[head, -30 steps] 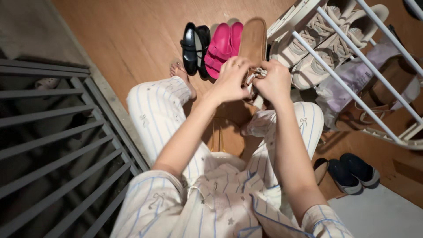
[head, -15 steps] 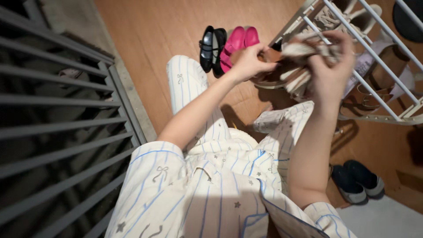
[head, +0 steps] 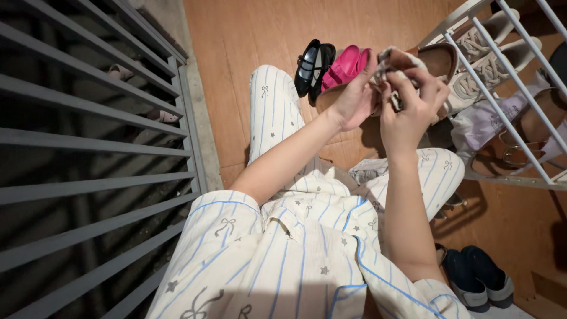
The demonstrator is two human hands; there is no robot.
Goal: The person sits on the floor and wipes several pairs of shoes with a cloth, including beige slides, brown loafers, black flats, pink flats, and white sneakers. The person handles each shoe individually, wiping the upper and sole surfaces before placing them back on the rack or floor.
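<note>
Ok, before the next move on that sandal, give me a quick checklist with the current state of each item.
1. Left hand supports the sandal: ok, its palm is against the near end.
2. Right hand has the pale strap: ok, its fingers pinch it.
3. Strap fastened or loose: cannot tell, the fingers cover it.
4. Sandal clear of the white rack: cannot tell, it overlaps the nearest bar from this view.
5. Pink sandals and black shoes out of the way: ok, on the floor beyond the left hand, untouched.
6. Sandal's partner in sight: cannot tell.
</note>
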